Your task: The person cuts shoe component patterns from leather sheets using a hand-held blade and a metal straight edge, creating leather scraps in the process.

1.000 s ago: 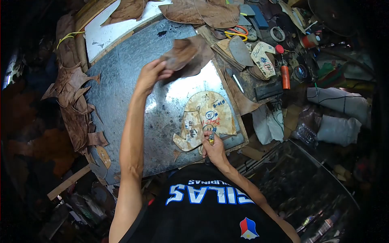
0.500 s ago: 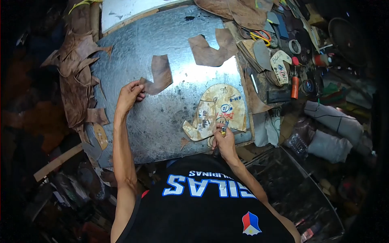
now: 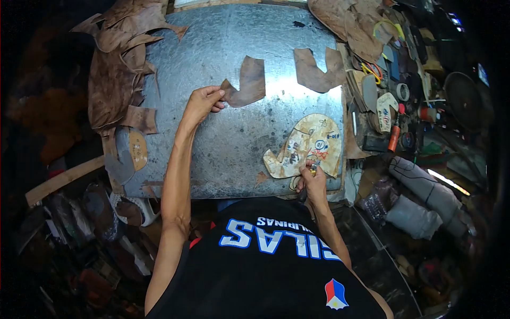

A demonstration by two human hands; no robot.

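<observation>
The left hand (image 3: 204, 103) pinches the left end of the brown leather piece (image 3: 252, 87), now lowered flat onto the metal tabletop (image 3: 223, 154), leaving its outline exposed. The right hand (image 3: 313, 183) grips a small tool (image 3: 314, 168) beside the near-right patterns (image 3: 325, 128).

The tabletop (image 3: 212, 159) is silvery grey, speckled with darker spots. The leather piece (image 3: 252, 82) is mottled brown, the second cutout (image 3: 320, 77) a similar brown, and the scraps (image 3: 114, 80) run from russet to dusky brown. The card (image 3: 330, 130) is cream, stained tan, with blue, red and black handwriting; the tool (image 3: 314, 169) shows a golden band. The shirt (image 3: 255, 287) is black with blue-edged white letters, the scissors (image 3: 372, 73) yellow and orange-red, the bottle (image 3: 393, 139) bright orange.
</observation>
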